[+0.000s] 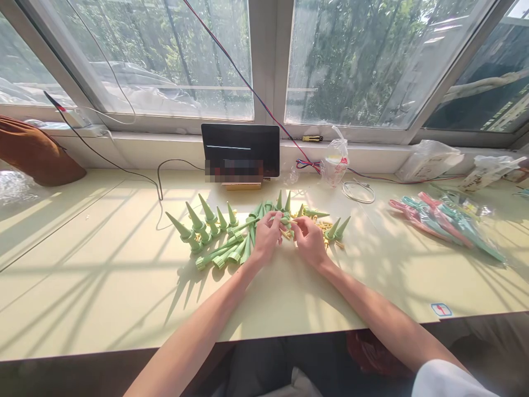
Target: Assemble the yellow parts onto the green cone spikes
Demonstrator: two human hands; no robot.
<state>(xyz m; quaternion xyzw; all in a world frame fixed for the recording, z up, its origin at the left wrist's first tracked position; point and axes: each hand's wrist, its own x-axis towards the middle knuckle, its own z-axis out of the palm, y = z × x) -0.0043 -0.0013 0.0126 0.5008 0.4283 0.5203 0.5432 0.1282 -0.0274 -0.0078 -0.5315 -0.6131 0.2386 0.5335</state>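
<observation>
My left hand (268,237) is closed around a green plastic cone-shaped part (285,221), held just above the table. Facing it, my right hand (309,238) pinches a small yellow piece (294,222) at that part's end; the fingers cover most of it. Several long green cones (223,256) lie fanned out to the left of my left hand. Behind those, more green cones stand upright, points up, in a row (206,212). A loose heap of small yellow pieces (326,227) lies beside and behind my right hand, with two upright cones (341,228) at its right edge.
A tablet (242,149) leans on a small stand at the windowsill, its black cable (159,184) running left. Behind on the right are a plastic bag (335,160) and a coiled white cable (359,192). Bagged pink and teal items (446,220) lie far right. The table's front edge (289,335) is near me.
</observation>
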